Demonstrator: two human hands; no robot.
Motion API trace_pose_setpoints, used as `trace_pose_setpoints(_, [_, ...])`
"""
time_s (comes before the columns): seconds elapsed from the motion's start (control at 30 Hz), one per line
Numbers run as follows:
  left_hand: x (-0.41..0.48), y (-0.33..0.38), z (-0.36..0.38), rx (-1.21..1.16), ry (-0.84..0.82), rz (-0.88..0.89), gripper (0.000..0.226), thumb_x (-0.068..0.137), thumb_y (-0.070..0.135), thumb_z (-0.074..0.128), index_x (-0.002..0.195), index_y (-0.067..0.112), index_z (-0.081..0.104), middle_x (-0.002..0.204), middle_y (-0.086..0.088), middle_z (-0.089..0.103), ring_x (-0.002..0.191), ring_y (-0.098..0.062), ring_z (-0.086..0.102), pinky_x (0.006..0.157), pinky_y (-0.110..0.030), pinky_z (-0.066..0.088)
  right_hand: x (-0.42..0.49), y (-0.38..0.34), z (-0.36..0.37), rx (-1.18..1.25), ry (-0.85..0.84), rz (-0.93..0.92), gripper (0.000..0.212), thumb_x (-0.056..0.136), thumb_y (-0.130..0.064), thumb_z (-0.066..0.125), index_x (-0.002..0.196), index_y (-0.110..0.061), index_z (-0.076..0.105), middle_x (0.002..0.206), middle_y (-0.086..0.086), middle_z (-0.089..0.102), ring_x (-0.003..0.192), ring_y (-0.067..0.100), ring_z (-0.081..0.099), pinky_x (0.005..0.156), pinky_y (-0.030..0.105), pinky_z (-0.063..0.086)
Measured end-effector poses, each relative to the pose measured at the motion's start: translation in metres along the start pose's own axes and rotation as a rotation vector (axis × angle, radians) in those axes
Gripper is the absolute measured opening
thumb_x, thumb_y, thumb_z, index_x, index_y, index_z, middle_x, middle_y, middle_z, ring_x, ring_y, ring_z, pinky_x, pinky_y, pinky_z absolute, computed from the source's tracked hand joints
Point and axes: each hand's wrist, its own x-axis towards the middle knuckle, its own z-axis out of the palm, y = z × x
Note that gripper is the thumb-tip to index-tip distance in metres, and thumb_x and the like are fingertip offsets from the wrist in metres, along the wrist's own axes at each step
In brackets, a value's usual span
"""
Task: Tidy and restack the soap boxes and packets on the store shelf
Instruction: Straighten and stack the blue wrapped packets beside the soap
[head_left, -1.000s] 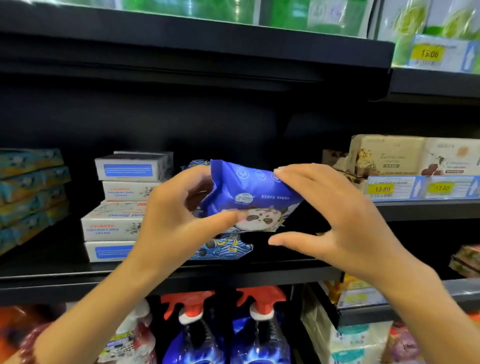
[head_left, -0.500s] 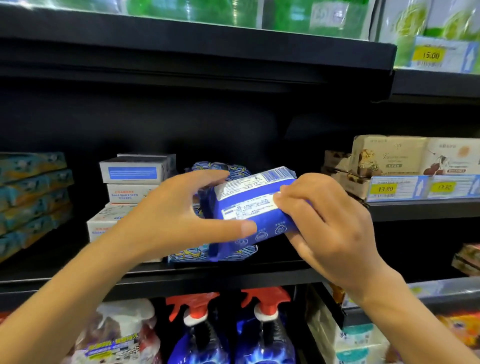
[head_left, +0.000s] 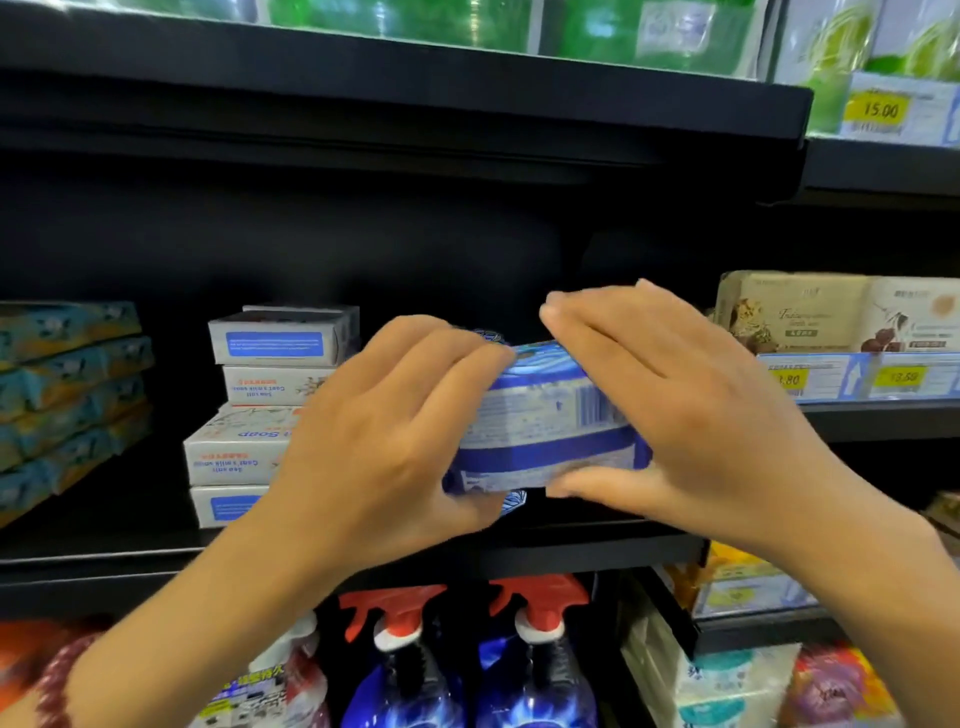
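our left hand (head_left: 384, 441) and right hand (head_left: 691, 415) grip the blue soap packet (head_left: 545, 431) | above black shelf (head_left: 571, 551) | white soap boxes (head_left: 249, 415) stacked left

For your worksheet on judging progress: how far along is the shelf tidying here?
Done: the teal packets lie neatly stacked at left. In hand: the left hand and right hand grip a blue soap packet, barcode side showing. Left: placing it, and squaring the white soap boxes, which sit askew.
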Motion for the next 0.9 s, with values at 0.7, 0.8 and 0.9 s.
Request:
trace_pose_setpoints(0.7, [0.003, 0.012, 0.010, -0.682, -0.315, -0.573, 0.066, 0.046, 0.062, 0.068, 0.107, 0.054, 0.043, 0.106, 0.027, 0.051, 0.103, 0.005, 0.051, 0.085, -0.014, 0.042, -0.028, -0.019, 0.054, -0.025, 0.602, 0.078, 0.011, 0.090, -0.006, 0.056, 0.100, -0.004, 0.052, 0.092, 0.018, 0.067, 0.092, 0.030, 0.062, 0.075, 0.037, 0.054])
trace_pose_setpoints(0.8, [0.000, 0.015, 0.012, -0.600, -0.177, -0.492, 0.070, 0.050, 0.058, 0.068, 0.115, 0.042, 0.048, 0.107, 0.023, 0.052, 0.103, -0.002, 0.050, 0.089, -0.015, 0.039, -0.029, -0.018, 0.052, -0.002, 0.561, 0.060, 0.020, 0.085, -0.004, 0.062, 0.100, -0.004, 0.048, 0.098, 0.020, 0.066, 0.097, 0.030, 0.061, 0.078, 0.037, 0.054])
trace_pose_setpoints(0.9, [-0.001, 0.015, 0.013, -0.423, -0.038, -0.279, 0.071, 0.063, 0.048, 0.068, 0.122, 0.010, 0.055, 0.113, 0.002, 0.055, 0.105, -0.014, 0.047, 0.093, -0.017, 0.034, -0.034, -0.014, 0.044, 0.111, 0.406, 0.055, 0.039, 0.081, -0.012, 0.069, 0.111, -0.006, 0.047, 0.117, 0.014, 0.059, 0.110, 0.028, 0.055, 0.094, 0.035, 0.047])
